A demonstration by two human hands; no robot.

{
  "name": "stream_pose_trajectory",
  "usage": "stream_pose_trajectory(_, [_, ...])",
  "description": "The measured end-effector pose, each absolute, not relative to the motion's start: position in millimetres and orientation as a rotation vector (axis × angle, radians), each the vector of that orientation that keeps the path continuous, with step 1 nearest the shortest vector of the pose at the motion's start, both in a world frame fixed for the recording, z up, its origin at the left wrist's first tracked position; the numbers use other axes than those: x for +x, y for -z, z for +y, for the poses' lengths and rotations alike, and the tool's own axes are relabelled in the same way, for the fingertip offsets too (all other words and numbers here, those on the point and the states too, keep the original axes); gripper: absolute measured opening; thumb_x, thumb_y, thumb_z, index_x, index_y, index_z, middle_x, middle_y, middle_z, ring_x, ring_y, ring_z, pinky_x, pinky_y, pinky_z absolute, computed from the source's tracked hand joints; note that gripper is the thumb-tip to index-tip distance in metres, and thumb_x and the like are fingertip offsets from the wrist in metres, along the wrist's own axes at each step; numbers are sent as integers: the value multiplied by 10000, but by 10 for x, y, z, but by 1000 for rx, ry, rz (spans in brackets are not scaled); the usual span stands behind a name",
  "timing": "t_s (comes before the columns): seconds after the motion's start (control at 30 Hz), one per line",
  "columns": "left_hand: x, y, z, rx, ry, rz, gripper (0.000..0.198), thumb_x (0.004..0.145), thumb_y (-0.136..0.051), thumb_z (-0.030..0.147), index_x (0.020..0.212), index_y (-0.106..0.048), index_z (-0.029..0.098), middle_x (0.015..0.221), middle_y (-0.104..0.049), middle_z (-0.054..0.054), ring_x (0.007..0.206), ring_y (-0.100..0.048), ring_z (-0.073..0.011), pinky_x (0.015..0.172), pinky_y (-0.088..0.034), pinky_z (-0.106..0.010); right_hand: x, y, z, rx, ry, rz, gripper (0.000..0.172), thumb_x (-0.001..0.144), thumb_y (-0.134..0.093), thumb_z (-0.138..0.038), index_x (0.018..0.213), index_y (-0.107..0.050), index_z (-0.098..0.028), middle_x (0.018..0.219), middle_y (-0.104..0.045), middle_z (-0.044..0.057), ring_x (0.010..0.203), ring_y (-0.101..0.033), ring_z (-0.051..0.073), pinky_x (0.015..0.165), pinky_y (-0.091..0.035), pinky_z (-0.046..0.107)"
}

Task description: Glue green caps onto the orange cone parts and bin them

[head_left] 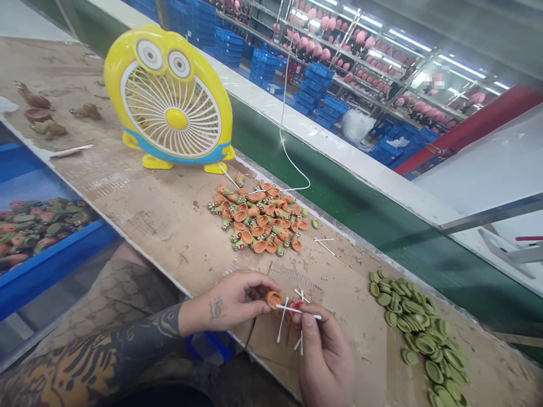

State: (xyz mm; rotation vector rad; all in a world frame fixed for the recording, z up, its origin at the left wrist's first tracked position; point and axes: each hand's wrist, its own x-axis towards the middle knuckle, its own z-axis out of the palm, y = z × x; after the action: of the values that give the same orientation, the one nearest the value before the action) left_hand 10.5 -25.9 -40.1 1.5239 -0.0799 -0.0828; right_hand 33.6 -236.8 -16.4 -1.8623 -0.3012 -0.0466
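My left hand (231, 302) pinches a small orange cup-shaped toy part (274, 298) just above the cardboard-covered bench. My right hand (324, 356) holds a white cotton swab (292, 309) with its tip against that part. A few more swabs (300, 336) lie under and beside my right hand. A pile of orange-and-green toy parts (258, 217) lies further back on the bench. To my right is a heap of green cap-shaped parts (419, 328).
A yellow cartoon desk fan (169, 99) stands at the back left, its white cord (288, 152) trailing over the pile. A blue bin (51, 260) of similar parts sits at left. A green conveyor (360, 198) runs behind the bench.
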Motion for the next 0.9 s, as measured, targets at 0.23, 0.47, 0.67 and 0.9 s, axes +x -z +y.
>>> stream_pose_trajectory(0.23, [126,414,-222,1556,85,-130,294,856,-744,273,1130,-740,167,1035,-727,-87,923,-673,-213,827,-557,-310,337,120,-2380,-2018,174,-504,181,1009,-587,-320,984,-730,-211,906,-768,47,788,-731,172,716,-556,247])
stream_pose_trajectory(0.47, [108,409,-237,1436,93,-109,346,938,-654,278,1273,-649,193,1121,-713,-86,1005,-672,-207,899,-556,-339,410,28,-2649,-2171,265,-345,282,975,-609,-441,942,-726,-186,809,-751,64,719,-711,210,657,-534,269])
stream_pose_trajectory(0.67, [130,397,-206,1745,-102,-225,430,866,-687,145,1288,-673,226,1261,-664,-104,1185,-616,-255,1037,-503,-392,499,104,-2730,-2330,89,-349,365,988,-540,-512,924,-730,-208,852,-755,56,750,-699,212,672,-507,270])
stream_pose_trajectory(0.9, [107,344,-230,1825,-87,-133,410,800,-713,145,1199,-640,210,1121,-698,-66,1024,-654,-228,926,-534,-349,500,109,-2710,-2329,84,-391,363,993,-536,-502,904,-734,-211,829,-755,55,710,-694,209,635,-502,268])
